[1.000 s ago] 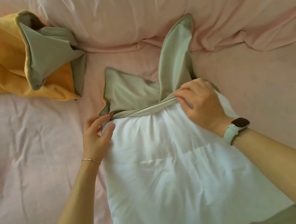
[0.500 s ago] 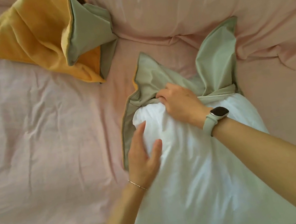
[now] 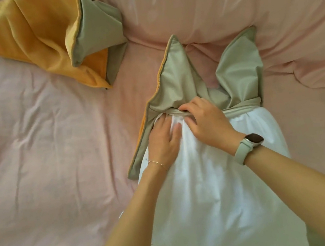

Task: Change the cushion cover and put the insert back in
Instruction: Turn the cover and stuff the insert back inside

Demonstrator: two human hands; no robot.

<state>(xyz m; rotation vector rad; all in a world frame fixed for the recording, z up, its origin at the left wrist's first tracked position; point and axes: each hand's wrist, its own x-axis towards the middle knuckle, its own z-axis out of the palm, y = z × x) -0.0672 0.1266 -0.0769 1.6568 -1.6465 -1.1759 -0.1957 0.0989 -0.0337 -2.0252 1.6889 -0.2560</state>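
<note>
1. Two hands at work. Right hand (image 3: 208, 124): fingers curled, tips hooked over the cover (image 3: 179, 86) opening's edge, gripping it.
2. Left hand (image 3: 164, 139): fingers straight, slightly spread, pressed flat on the insert (image 3: 210, 189) just below that edge.
3. One white insert, its top end inside the cover mouth, the rest lying bare toward the viewer.
4. One sage cover around it, orange piping on its left edge, two corners pointing up.
5. One second cover (image 3: 37, 40), orange and sage, lies crumpled upper left, well apart.
6. One watch (image 3: 248, 145) on the right wrist; one bracelet (image 3: 156, 163) on the left.
7. Pink sheet (image 3: 33, 143) underneath all.
</note>
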